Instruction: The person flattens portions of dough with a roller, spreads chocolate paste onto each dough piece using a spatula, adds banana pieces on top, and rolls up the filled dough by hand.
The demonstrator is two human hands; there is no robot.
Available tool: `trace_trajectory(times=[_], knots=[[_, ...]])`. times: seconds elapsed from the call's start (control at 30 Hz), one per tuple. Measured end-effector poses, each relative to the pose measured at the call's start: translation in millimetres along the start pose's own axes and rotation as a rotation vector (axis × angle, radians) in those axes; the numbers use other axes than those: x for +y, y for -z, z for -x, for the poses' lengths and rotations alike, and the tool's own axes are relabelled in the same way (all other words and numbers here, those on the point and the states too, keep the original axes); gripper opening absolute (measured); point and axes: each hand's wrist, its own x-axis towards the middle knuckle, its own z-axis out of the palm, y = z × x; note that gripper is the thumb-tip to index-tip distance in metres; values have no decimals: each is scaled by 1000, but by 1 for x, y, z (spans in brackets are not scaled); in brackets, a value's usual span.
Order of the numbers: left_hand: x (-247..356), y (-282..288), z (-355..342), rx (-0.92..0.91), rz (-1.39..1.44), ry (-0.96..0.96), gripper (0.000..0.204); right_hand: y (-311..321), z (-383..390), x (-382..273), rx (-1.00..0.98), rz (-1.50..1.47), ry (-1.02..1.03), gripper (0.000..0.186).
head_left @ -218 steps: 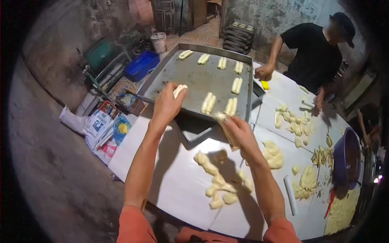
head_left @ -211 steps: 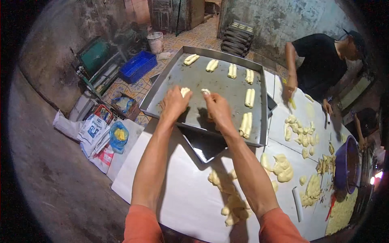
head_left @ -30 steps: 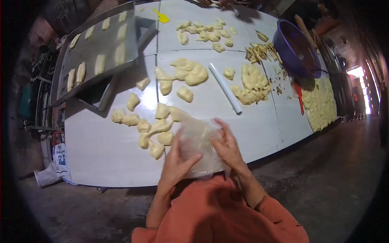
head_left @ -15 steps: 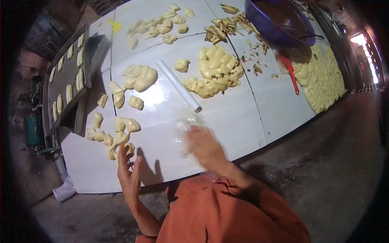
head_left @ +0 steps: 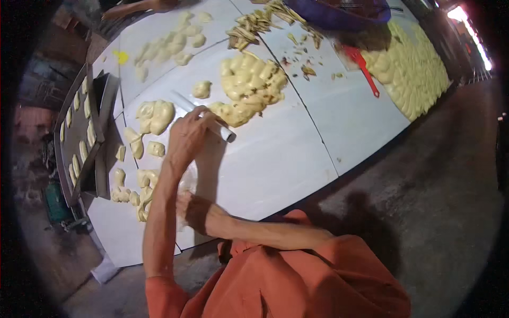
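Note:
My left hand (head_left: 188, 132) reaches across the table, its fingers closed on a white pipe (head_left: 227, 135) that lies slantwise on the surface. My right hand (head_left: 200, 212) is low at the table's near side, close beside my left forearm. Its curled fingers hold a thin clear plastic sheet (head_left: 189, 180), partly hidden by that forearm. Pale yellow dough pieces (head_left: 156, 149) lie left of my left hand, with a larger dough lump (head_left: 155, 116) behind them. Beyond the pipe's near end spreads a dough mass (head_left: 249, 82) dotted with brown bits.
A tray of shaped dough (head_left: 79, 132) stands tilted at the left. Peeled banana pieces (head_left: 249, 29), a purple basin (head_left: 339, 13), a red-handled tool (head_left: 368, 74) and a wide dough slab (head_left: 411, 69) occupy the far and right side. Another person's arm (head_left: 130, 8) shows at the far left.
My left hand has moved from the near dough pieces up to the pipe and closed on it. My right hand has slid left with the plastic sheet. Another person's arm has come into view.

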Motion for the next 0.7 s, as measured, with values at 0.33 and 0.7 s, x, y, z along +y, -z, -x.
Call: trace_trajectory(times=[0.33,0.7], knots=[[-15,48,32,83,126,150,56,195,94,127,366,-228,-1127,35],[19,35,260,326,523,762,43,164,104,88,-315,303,-709,88]])
